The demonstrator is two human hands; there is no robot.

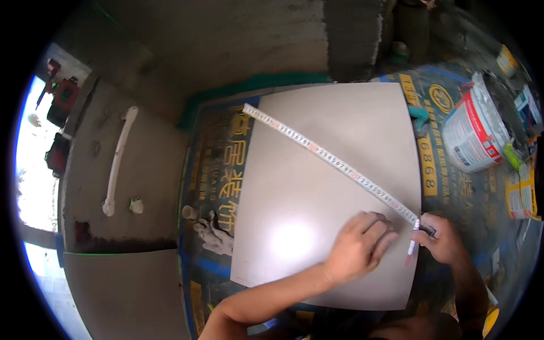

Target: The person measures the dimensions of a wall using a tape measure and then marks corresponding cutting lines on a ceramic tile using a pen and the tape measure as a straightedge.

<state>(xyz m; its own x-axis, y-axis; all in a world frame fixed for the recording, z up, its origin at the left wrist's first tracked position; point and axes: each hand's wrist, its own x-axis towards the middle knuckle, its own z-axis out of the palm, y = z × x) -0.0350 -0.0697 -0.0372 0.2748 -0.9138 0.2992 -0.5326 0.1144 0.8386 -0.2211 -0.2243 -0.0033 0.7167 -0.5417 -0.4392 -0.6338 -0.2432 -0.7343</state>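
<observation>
A large pale beige tile [317, 226] lies flat in front of me. The white blade of a tape measure [340, 164] runs slantwise across it, from beyond its upper left edge down to its right edge. At that edge my right hand [443, 239] is closed around the dark tape case, with a white marker [413, 242] held beside it, its pinkish end pointing down. My left hand [362, 246], slightly blurred, hovers over the tile below the blade. Its fingers are curled in, and whatever they may hold is hidden.
Printed dark protective sheeting [204, 164] surrounds the tile. Dirty gloves [215, 235] lie at its left edge. On the right stands a white and red bucket [473, 136], with a yellow package [520, 192] near it. A white pipe [120, 161] runs along the grey surface at left, near red-and-black tools [62, 102].
</observation>
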